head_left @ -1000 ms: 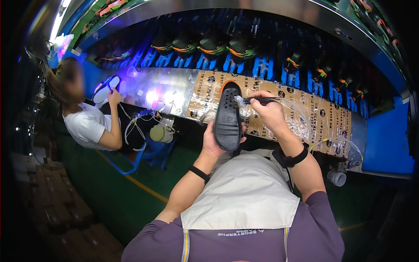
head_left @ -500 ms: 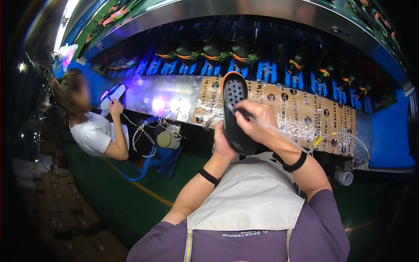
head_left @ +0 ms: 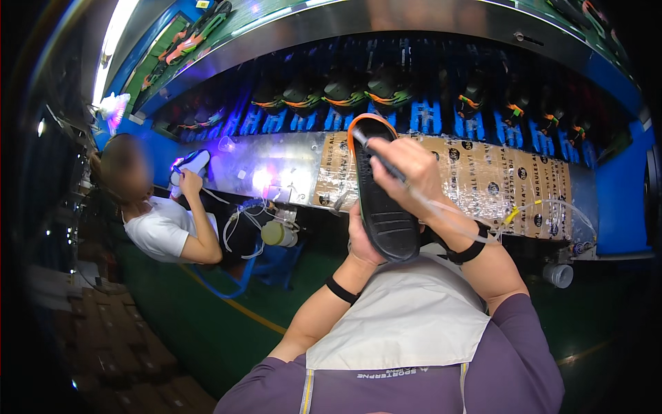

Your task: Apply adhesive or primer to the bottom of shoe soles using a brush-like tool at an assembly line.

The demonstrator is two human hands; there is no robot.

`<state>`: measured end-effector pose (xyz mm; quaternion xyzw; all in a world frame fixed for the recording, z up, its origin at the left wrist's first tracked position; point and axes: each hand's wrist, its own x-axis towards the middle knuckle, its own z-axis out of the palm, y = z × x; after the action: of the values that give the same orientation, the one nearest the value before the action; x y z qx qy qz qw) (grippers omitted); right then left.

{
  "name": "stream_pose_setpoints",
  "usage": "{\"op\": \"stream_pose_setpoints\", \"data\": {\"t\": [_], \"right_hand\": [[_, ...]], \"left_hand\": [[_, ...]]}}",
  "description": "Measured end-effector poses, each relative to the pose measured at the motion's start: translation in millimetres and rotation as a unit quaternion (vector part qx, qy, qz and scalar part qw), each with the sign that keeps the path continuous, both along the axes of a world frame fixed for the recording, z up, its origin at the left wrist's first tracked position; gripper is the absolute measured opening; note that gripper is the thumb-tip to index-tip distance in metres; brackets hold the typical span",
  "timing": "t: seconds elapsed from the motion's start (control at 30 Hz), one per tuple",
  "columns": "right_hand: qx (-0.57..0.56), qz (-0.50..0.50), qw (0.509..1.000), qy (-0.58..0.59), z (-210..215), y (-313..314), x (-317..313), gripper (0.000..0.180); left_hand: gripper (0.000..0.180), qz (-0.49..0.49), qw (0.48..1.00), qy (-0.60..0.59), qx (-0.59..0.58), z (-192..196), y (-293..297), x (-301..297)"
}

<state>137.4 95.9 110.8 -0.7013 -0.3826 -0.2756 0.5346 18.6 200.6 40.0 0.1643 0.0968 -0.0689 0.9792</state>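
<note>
My left hand (head_left: 363, 236) grips a black shoe sole (head_left: 392, 224) by its left side near the close end. The sole has an orange rim at its far end and ridges across its near part. My right hand (head_left: 414, 169) is closed round a dark-handled brush (head_left: 394, 172) with a pale metal neck, its tip near the orange rim at the far left. Whether the tip touches the rim I cannot tell. A clear tube (head_left: 452, 212) runs back from the brush past my right wrist.
Beyond the sole is a bench (head_left: 476, 179) covered with printed brown tape. Shoe uppers (head_left: 343, 93) stand on blue holders (head_left: 426, 117) behind it. At left, a co-worker (head_left: 165, 224) holds a white-and-blue sole (head_left: 193, 164). Below the bench hang a pale jar (head_left: 276, 234) and white cup (head_left: 560, 276).
My right hand and the brush have moved toward the sole's far end. The sole has tilted, showing its ridged near part. The whole view has shifted slightly.
</note>
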Motion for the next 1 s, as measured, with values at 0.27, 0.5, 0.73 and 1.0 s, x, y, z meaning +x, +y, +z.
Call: {"op": "stream_pose_setpoints", "data": {"t": [0.27,0.5,0.73,1.0], "right_hand": [[0.058,0.041,0.996,0.060,-5.1,-1.0,-4.4,0.026],[-0.028,0.223,0.974,0.039,-0.9,-9.2,-7.7,0.025],[-0.134,0.197,0.970,-0.049,6.1,-12.6,-15.8,0.028],[-0.159,0.185,0.968,-0.059,13.7,-16.2,-30.0,0.028]], "left_hand": [[0.082,0.012,0.999,-0.048,-0.012,1.3,9.5,-1.2],[0.083,0.087,0.987,0.031,-0.128,1.4,11.7,2.0],[0.079,0.071,0.997,-0.017,0.000,-8.8,18.0,-1.2],[0.070,0.096,0.982,-0.161,0.010,-22.2,35.0,3.9]]}}
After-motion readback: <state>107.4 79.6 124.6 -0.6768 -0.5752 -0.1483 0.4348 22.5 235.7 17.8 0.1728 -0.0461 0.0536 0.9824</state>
